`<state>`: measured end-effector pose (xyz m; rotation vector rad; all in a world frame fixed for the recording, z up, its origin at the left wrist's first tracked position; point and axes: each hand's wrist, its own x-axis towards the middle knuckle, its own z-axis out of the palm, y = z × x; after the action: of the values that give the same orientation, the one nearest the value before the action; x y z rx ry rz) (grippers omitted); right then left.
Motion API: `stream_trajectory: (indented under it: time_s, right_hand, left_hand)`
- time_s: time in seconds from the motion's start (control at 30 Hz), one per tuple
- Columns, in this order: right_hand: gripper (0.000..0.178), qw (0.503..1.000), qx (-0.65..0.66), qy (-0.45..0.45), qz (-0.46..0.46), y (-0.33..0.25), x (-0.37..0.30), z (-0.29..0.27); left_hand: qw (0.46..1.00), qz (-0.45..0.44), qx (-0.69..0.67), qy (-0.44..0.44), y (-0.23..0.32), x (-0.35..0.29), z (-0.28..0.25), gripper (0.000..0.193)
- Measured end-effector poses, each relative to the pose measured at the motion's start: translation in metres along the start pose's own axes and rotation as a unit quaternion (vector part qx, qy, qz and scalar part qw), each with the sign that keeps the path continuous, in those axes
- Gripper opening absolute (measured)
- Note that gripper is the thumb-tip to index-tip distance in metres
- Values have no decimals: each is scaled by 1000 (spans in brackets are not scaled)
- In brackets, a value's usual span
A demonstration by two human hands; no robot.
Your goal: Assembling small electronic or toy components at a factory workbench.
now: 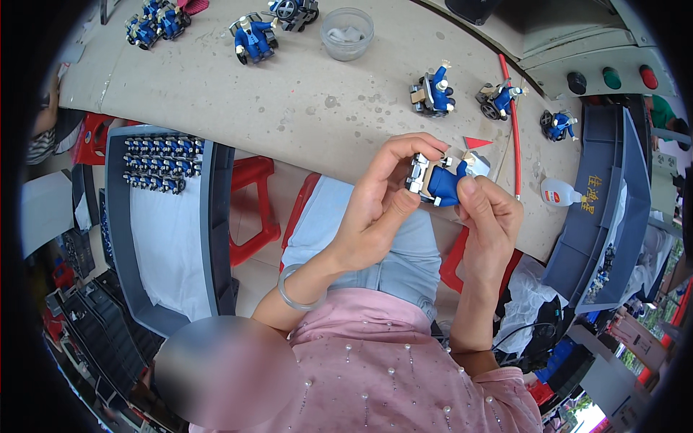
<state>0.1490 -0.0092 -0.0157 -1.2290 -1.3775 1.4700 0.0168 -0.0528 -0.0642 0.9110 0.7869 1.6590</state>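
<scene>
Above my lap, at the table's near edge, I hold a toy figurine [445, 186] in a blue suit, lying sideways with its grey-and-tan wheeled seat. My left hand [386, 198] grips the seat part between thumb and fingers. On the blue body, the thumb and fingertips of my right hand [489, 213] are closed. Just beyond my hands lie a red triangular piece [477, 142] and a pale clear piece [477, 164], partly hidden by the figurine. Similar seated figurines stand farther off, one upright [436, 92] and another [499, 99] beside a red rod [511, 126].
More figurines [253, 39] and a clear plastic cup [346, 35] stand on the beige table [303, 101]. A white bottle [561, 193] is at the right. On my left, a grey bin [216, 216] holds rows of figurines. Red stools [253, 206] stand below.
</scene>
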Motion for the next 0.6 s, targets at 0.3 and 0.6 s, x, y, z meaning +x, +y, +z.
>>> stream_trajectory:
  time_s: [0.3,0.6]
  right_hand:
    - [36,999,42,2,14,-7,-2,3]
    - [36,989,134,-46,44,-10,4,3]
  left_hand:
    - [998,45,39,34,6,-2,7,41]
    - [990,105,94,33,9,-4,5,34]
